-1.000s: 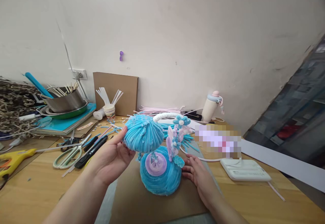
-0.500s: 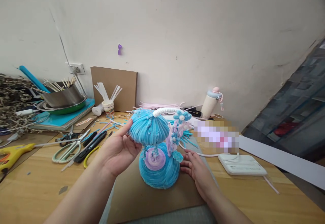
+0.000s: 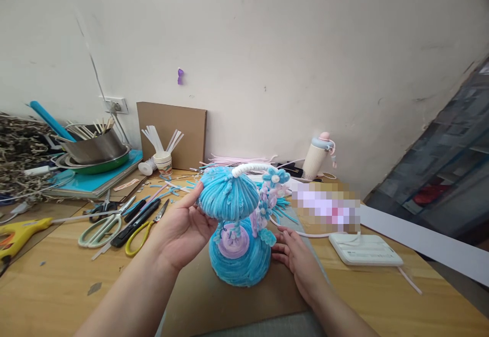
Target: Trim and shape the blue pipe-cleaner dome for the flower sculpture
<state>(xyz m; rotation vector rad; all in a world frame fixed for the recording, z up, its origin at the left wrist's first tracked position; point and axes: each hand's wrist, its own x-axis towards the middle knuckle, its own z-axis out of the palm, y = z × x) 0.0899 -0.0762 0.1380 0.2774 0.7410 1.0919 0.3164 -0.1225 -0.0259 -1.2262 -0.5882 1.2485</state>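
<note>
Take the round base of wound blue chenille point(image 3: 240, 273) as the reference; it rests on a flat brown cardboard sheet point(image 3: 229, 314) on the wooden bench point(image 3: 382, 296). The workpiece is one upright assembly, its long axis vertical above the base. Directly over the base, and apart from it, sits a ribbed blue chenille dome point(image 3: 229, 194); a white wrapped curved arm point(image 3: 252, 167) runs from the dome's top toward the right, above the base. Right of the dome, over the base's right side, stands a column of blue and lilac chenille flowers point(image 3: 275, 178). A flat lilac disc point(image 3: 228, 250) lies on the top of the base, below the dome. The left hand point(image 3: 187, 235) is the nearer one to the dome: its fingers grasp the dome's left edge, thumb on the outer side, the others curled beneath and partly hidden. The dome therefore lies to the right of those fingers. The right hand point(image 3: 296, 258) is the nearer one to the base, at its right edge; its fingers are released, loosely bent and directed inward, just beside a small blue scalloped piece point(image 3: 268, 236). Contact there cannot be determined.
</note>
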